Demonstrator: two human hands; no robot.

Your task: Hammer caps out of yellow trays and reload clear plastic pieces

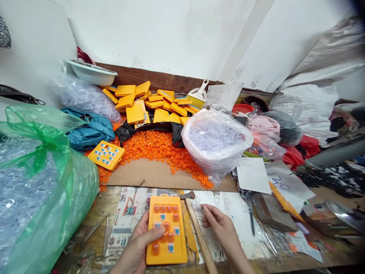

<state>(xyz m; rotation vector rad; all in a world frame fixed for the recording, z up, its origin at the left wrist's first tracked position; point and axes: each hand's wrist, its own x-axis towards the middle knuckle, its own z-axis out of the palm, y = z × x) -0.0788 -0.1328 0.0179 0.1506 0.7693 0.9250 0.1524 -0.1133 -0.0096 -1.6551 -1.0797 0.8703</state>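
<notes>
My left hand (pixel 142 241) grips a yellow rectangular board (pixel 167 255) by its left side, with the thumb lying over its face. The board carries several clear orange pieces, and small blue and white pictures show in some spots. To the right of it, my right hand (pixel 216 224) has its thumb and forefinger pinched near small clear plastic bits; what is between the fingertips is too small to make out. A wooden-handled hammer (pixel 198 232) lies between the board and my right hand. Beyond them spreads a heap of orange rings (pixel 151 144).
Yellow boards (pixel 134 112) are piled at the back. A white bag of clear pieces (pixel 216 137) stands right of centre, a green bag (pixel 71 182) at the left. Another board (pixel 107 155) lies beside it. Papers (pixel 252 175) and a metal block (pixel 272 211) are at the right.
</notes>
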